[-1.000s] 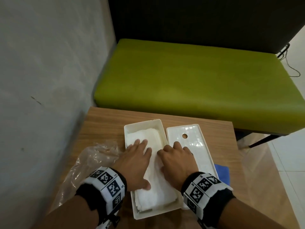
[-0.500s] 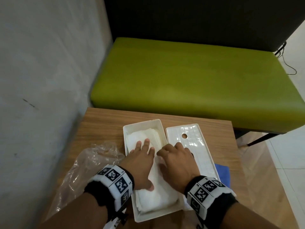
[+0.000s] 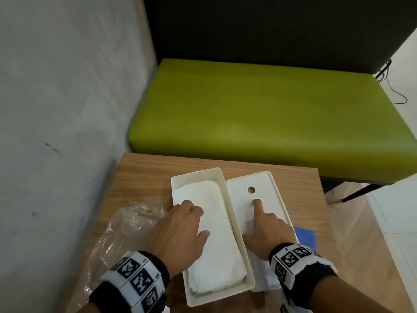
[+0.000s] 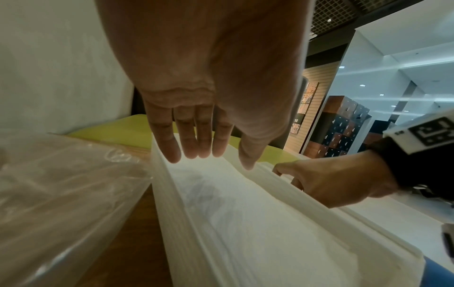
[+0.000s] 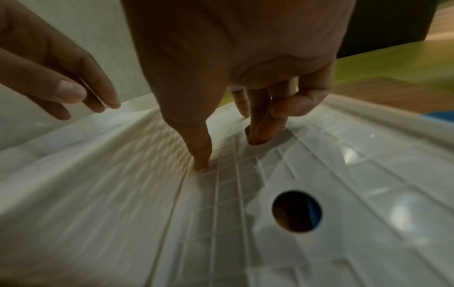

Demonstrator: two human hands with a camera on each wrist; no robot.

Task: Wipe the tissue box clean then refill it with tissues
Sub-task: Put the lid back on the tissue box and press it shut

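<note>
The open white tissue box (image 3: 196,173) lies lengthwise on the wooden table, filled with a flat stack of white tissues (image 3: 216,245). My left hand (image 3: 198,219) is over the stack's near half. In the left wrist view its fingers (image 4: 196,147) are straight, just above the tissues (image 4: 245,223). The lid (image 3: 270,195), underside up with a round hole (image 3: 251,190), lies against the box's right side. My right hand (image 3: 255,213) rests on the lid, index finger stretched toward the hole. In the right wrist view its thumb and fingertips (image 5: 255,136) touch the ribbed lid (image 5: 343,194).
A crumpled clear plastic wrapper (image 3: 126,233) lies left of the box. A blue cloth (image 3: 305,237) peeks out right of the lid, close to the table's right edge. A green bench (image 3: 259,116) stands behind the table, and a grey wall runs along the left.
My right hand has left the tissues and moved right onto the lid. My left hand stays over the stack, its fingers no longer pressed flat on it.
</note>
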